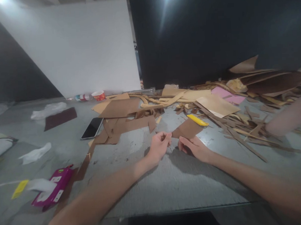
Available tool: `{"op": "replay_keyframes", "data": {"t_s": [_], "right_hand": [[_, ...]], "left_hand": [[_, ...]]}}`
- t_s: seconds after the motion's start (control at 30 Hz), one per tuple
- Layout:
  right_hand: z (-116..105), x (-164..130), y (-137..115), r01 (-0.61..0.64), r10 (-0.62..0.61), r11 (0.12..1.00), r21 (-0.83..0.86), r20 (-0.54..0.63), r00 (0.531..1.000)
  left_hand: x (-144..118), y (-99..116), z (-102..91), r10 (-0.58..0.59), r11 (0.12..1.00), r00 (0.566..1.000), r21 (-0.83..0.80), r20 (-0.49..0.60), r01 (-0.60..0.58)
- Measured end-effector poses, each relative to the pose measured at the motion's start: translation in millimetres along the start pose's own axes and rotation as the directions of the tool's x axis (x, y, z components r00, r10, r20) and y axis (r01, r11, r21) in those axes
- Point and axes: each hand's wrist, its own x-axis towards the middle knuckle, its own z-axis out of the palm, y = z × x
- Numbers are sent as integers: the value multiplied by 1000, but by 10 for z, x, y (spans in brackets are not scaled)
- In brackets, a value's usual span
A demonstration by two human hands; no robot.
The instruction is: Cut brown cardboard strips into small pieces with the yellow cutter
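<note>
A flat brown sheet piece (188, 129), like leather or thin card, is held just above the table in front of me. My left hand (160, 144) pinches its left corner between thumb and fingers. Curled in at the sheet's lower edge is my right hand (193, 148); its fingers are closed, and whatever they hold is hidden. Just behind the sheet lies a yellow tool (197, 120) that resembles a utility knife. Brown offcuts (131, 125) are spread on the table beyond my left hand.
The grey table (142, 198) carries a phone (92, 128), a purple tissue pack (53, 188) and a paper cup (98, 95) at the back. Brown strips (246, 139) and sheets pile up on the right. A blurred shape like another person's arm (288, 117) reaches in there.
</note>
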Motion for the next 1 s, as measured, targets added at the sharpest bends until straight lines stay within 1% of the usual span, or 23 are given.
{"op": "replay_keyframes", "data": {"t_s": [0.07,0.17,0.3,0.6,0.77,1.0], "right_hand": [[-2,3,-22,-6,6,1000,-23,-26,1000],[-12,5,-52,-9,9,1000,-4,-56,998],[-11,5,-62,-25,25,1000,5,-61,998],[-54,13,-36,1,-19,991,-132,-133,991],[-55,5,-24,-3,-15,990,-138,-129,992],[-72,12,-19,2,-25,988,-157,-143,989]], "left_hand": [[18,-23,-13,1,1000,1000,-7,-10,-1],[51,-57,-35,9,1000,1000,-13,-22,-9],[83,-94,-49,0,1000,1000,-19,-23,-1],[96,-118,-76,-13,1000,1000,-19,-28,12],[87,-98,-60,-1,999,1000,-38,-21,0],[79,-105,-63,49,998,998,44,-27,-47]]}}
